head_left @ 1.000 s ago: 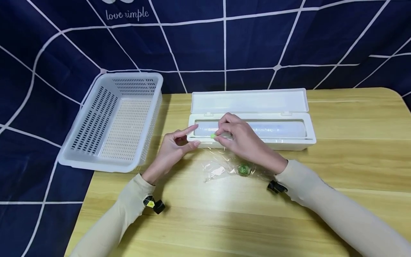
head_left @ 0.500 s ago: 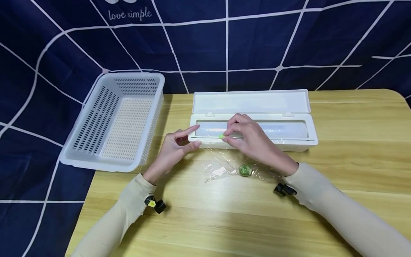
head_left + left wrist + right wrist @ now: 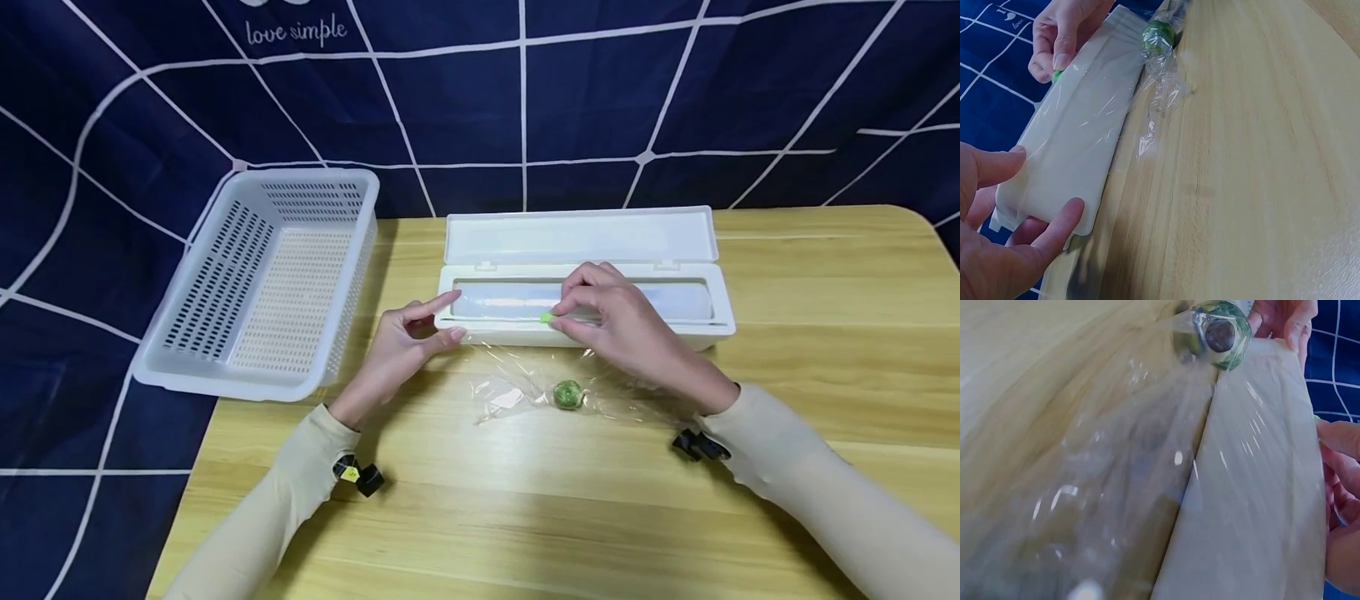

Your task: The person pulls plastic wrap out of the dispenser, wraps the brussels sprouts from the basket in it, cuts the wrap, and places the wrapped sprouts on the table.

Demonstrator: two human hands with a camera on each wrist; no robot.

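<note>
A long white cling film dispenser (image 3: pixel 510 338) lies with its lid raised and a roll of cling film (image 3: pixel 498 300) inside. My left hand (image 3: pixel 397 342) holds the dispenser's left end between thumb and fingers. With thumb and fingertips, my right hand (image 3: pixel 630 312) pinches a small green slide cutter (image 3: pixel 546 317) on the front edge, near mid-length. A sheet of clear film (image 3: pixel 1147 144) hangs over the front wall onto the table. Under or within the film sits a round green vegetable (image 3: pixel 567 395), like a Brussels sprout; its cut stem end shows in the right wrist view.
A white perforated plastic basket (image 3: pixel 356 275) stands left of the dispenser, at the table's left edge. The wooden table (image 3: pixel 480 517) extends in front. Behind it hangs a dark blue cloth (image 3: pixel 585 100) with white lines.
My right hand has slid the green cutter rightward along the dispenser's front edge. The left hand keeps its hold on the left end, and the vegetable has stayed put.
</note>
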